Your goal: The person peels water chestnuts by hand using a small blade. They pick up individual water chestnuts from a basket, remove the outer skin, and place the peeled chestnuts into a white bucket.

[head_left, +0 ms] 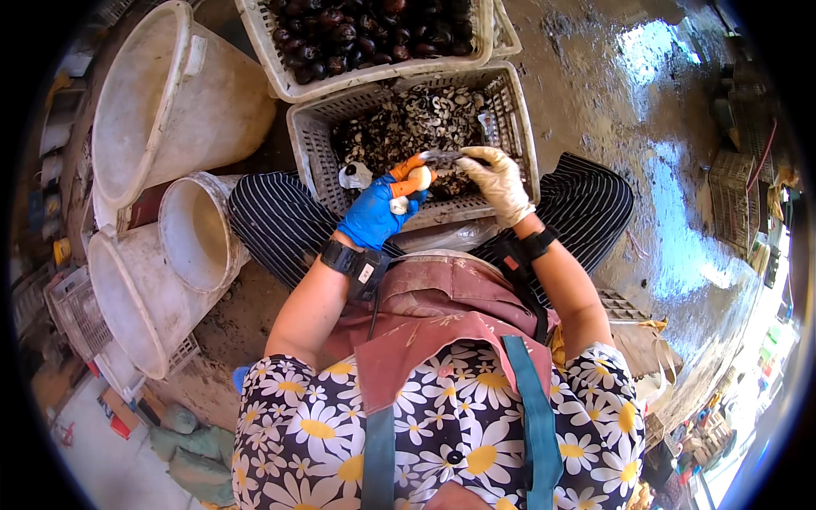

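Observation:
My left hand (pixel 382 206), in a blue glove with orange finger covers, is closed around small round white pieces (pixel 420 178) that look like peeled water chestnuts. In a pale, stained glove, my right hand (pixel 498 183) pinches a thin dark grey tool (pixel 444 156), perhaps a small peeling knife, whose far end meets the left fingertips. Both hands are over the near side of a slatted crate (pixel 520 127) holding dark and white peelings (pixel 425 119). Beyond it, another crate (pixel 285 85) is full of shiny dark brown water chestnuts (pixel 365 34).
Large white buckets stand at left: a tall one (pixel 212 102), a smaller one (pixel 200 191) and another lying tilted (pixel 161 289). My striped-trousered knees flank the peelings crate. Wet, muddy floor (pixel 586 110) spreads to the right, with stacked crates (pixel 733 200) at its far edge.

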{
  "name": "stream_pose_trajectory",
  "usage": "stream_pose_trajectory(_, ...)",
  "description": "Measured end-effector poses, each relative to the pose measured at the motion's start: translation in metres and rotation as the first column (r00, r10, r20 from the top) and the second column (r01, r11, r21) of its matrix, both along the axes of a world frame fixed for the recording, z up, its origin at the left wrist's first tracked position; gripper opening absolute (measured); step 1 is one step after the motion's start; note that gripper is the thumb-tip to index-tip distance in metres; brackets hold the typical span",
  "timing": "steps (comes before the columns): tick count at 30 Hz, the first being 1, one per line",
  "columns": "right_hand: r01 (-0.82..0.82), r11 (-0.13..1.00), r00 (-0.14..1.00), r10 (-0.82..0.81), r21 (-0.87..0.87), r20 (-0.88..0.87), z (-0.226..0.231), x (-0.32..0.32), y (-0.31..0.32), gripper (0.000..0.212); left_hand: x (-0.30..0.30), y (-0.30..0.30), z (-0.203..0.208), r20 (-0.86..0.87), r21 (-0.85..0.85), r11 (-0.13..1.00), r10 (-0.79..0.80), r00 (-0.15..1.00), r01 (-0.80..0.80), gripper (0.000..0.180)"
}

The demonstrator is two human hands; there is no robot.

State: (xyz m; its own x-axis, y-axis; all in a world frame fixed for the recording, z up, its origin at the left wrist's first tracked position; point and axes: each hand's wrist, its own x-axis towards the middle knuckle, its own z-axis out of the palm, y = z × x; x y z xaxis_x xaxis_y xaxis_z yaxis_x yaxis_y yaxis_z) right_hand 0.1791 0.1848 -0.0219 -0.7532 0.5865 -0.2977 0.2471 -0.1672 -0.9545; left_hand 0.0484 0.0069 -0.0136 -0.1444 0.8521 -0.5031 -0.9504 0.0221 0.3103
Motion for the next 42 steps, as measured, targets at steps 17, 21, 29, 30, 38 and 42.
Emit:
stream_pose_trajectory(17, -0.065, 0.996, 0.998, 0.064, 0.057, 0.015, 0.020, -0.003, -0.009, 0.021, 0.001, -0.012, 0.001, -0.017, 0.024, 0.998, 0.051, 0.999, -0.051, 0.039)
stream_pose_trajectory(21, -0.135, 0.980, 0.991, 0.135, 0.147, 0.008, 0.032, -0.005, -0.012, 0.020, 0.005, -0.008, 0.015, -0.149, -0.070, 0.994, 0.074, 0.986, -0.085, 0.032)
stream_pose_trajectory(29, -0.067, 0.997, 0.997, 0.066, -0.024, -0.037, 0.052, -0.007, -0.024, 0.022, -0.002, -0.017, 0.007, -0.096, 0.077, 0.994, 0.085, 0.992, -0.077, 0.031)
stream_pose_trajectory(30, -0.138, 0.968, 0.983, 0.160, 0.210, -0.095, 0.045, -0.009, -0.029, 0.022, -0.007, -0.019, 0.013, -0.102, 0.145, 0.989, 0.014, 0.995, 0.001, 0.036)
stream_pose_trajectory(38, -0.175, 0.982, 0.984, 0.174, 0.072, 0.024, 0.032, -0.007, -0.013, 0.022, -0.002, -0.002, 0.022, -0.499, -0.114, 0.993, -0.023, 0.866, -0.040, 0.074)
stream_pose_trajectory(42, -0.266, 0.961, 0.946, 0.245, 0.076, 0.214, 0.008, -0.008, 0.006, 0.022, -0.002, 0.002, 0.014, -0.588, -0.065, 0.997, -0.073, 0.805, 0.042, 0.069)
